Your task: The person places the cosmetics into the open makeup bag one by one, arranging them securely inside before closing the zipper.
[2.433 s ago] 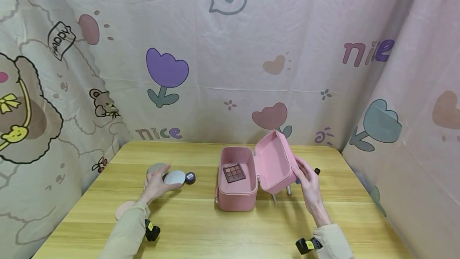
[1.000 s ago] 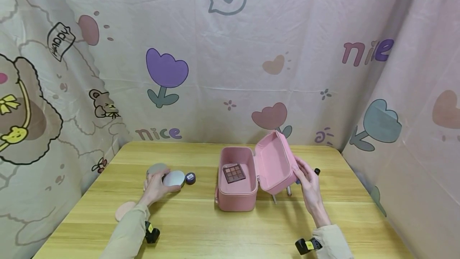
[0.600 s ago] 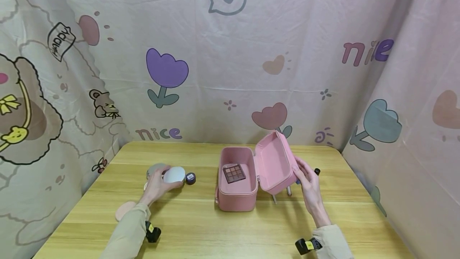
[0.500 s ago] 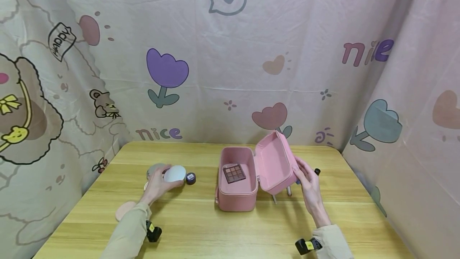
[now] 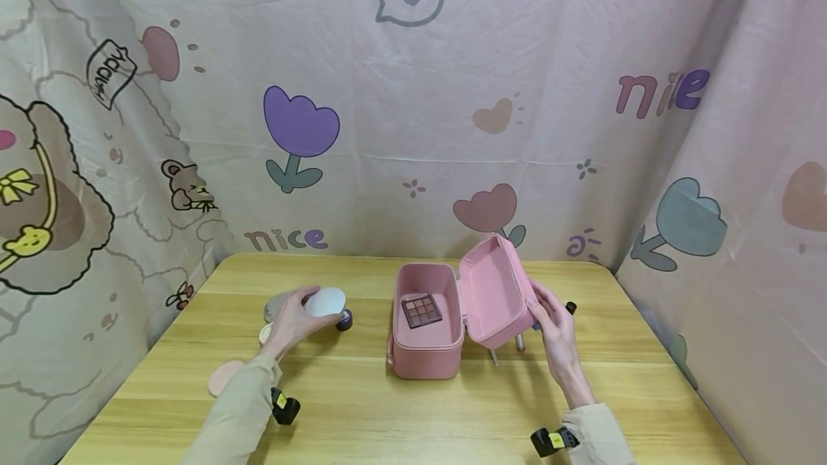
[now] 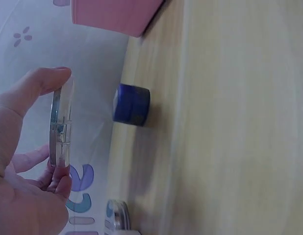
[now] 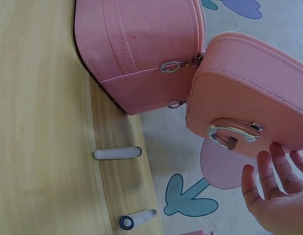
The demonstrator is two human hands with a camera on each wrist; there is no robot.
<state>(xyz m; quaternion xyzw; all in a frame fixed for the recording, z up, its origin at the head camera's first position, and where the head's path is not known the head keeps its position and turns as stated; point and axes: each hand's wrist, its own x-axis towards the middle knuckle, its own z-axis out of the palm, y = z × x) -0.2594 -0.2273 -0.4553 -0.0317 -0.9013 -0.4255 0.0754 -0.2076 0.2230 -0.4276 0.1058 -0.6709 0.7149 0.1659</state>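
My left hand (image 5: 293,321) pinches a round, flat compact (image 5: 326,302) with a pale lid. In the left wrist view the compact (image 6: 60,127) is edge-on and raised, its clear side showing between thumb and fingertips. Just beyond it stands a small dark blue jar (image 6: 132,104). A pink makeup case (image 5: 426,364) stands unzipped at mid-table, with an eyeshadow palette (image 5: 421,311) inside. My right hand (image 5: 555,329) holds the case's tilted-back lid (image 5: 497,293) by its outer edge. The right wrist view shows fingertips against the lid's outside, near its handle (image 7: 235,131).
Left of the jar lie a grey-green round item (image 5: 274,305) and a cream one (image 5: 265,334), partly behind my hand. A pinkish disc (image 5: 224,377) lies by my left sleeve. Slim white tubes (image 7: 117,153) and a black-tipped item (image 5: 571,307) lie near the lid. Printed curtains enclose the table.
My left hand has raised the compact and moved it right and slightly away, so it now overlaps the blue jar. The right hand and lid have stayed put.
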